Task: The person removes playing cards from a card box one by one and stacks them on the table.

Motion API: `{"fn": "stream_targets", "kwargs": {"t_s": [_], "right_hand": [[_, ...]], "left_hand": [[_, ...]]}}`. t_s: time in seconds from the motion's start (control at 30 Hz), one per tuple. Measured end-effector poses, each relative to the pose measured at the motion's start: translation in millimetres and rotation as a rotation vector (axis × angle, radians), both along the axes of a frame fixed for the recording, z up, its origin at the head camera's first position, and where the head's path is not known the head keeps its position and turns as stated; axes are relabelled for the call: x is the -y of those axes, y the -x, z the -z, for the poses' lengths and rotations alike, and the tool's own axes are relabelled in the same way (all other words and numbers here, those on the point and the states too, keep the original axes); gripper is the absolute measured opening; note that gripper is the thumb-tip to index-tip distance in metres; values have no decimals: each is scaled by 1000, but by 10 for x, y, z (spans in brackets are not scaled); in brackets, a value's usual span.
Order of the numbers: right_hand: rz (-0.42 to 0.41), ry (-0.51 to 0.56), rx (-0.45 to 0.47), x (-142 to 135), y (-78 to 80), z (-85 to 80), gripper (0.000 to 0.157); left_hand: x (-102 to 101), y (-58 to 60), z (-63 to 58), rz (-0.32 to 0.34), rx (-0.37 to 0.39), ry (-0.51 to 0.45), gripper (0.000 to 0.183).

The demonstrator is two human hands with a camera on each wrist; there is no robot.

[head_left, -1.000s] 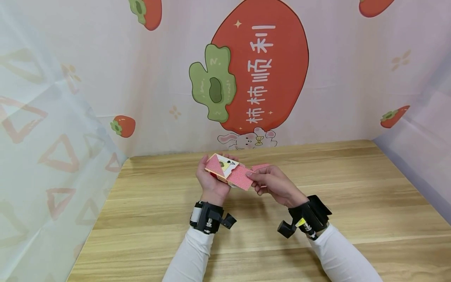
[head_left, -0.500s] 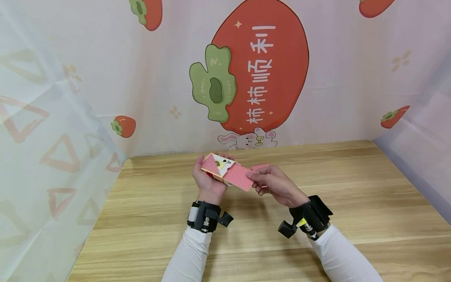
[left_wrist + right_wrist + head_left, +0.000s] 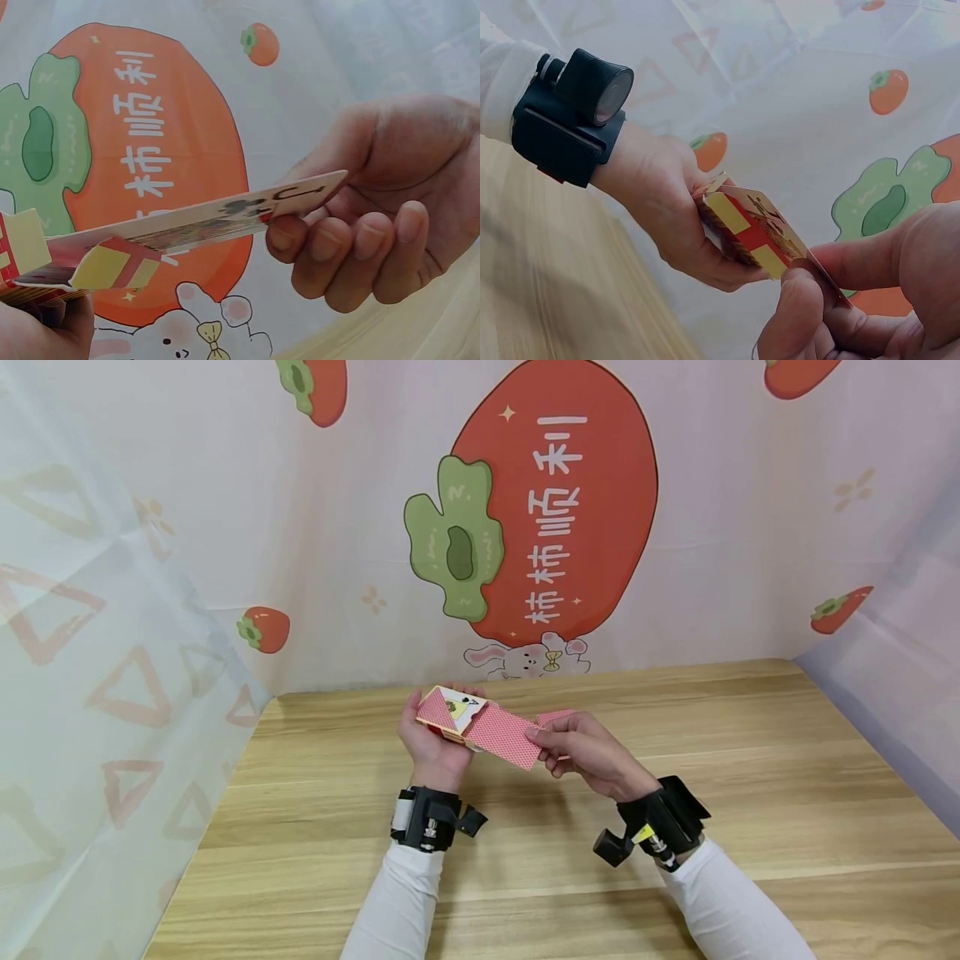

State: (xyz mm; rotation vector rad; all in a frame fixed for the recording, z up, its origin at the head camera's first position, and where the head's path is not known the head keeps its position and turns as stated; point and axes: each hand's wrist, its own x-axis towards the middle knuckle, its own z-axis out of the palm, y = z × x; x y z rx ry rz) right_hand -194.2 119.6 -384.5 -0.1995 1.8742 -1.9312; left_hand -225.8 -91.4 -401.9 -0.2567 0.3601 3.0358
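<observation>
My left hand holds a playing-card box from below, its thumb along the near side. An ace of spades design and red pattern show on the box's top. From the right end of the box sticks a playing card, its red-patterned back up. My right hand pinches the card's outer end between thumb and fingers. In the left wrist view, a J and a black club show on the card's underside. A yellow-and-red flap stands folded out at the box's mouth. The card's inner end is hidden in the box.
Behind my right hand lies a red-backed card on the wooden table, partly covered by the hand. A printed cloth hangs along the table's back edge and sides. Both wrists wear black camera straps.
My left hand has moved left with the box, while my right hand has stayed nearly still. More of the card now shows outside the box.
</observation>
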Motion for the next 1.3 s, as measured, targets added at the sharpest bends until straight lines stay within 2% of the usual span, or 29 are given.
{"fn": "stream_targets", "kwargs": {"t_s": [0.47,0.87,1.03,1.3], "right_hand": [[-18,-42,-25,-73,4,-39,21],[-14,-35,-20,-173,53,-70,26],[22,-46,-33,-217,68,-88,24],[33,-24,-61,-294,111,-76,20]], "left_hand": [[117,26,5,-29,2,-49,43],[176,49,4,-30,50,-127,45],[178,59,16,-45,49,-112,46],[175,58,13,-47,34,-109,46]]}}
